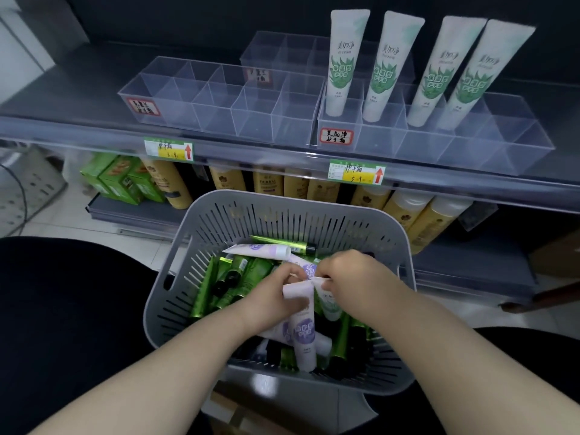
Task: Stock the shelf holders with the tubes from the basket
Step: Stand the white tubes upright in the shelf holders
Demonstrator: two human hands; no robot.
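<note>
Left hand (266, 296), right hand (354, 274) on basket (282, 199) tubes (303, 335)

two hands sort tubes in a grey basket (314, 200) below a shop shelf (266, 145).
the left hand (273, 298) grips the flat end of a white-and-purple tube (303, 334); the right hand (348, 274) pinches the flat end of a white-and-green tube (329, 306) just beside it. shiny green tubes (238, 271) lie heaped around them. above, four tall white-and-green tubes (345, 64) stand upright in the right clear holder (455, 149), with a second clear holder (216, 114) to its left. yellow bottles (298, 183) line the lower shelf.
</note>
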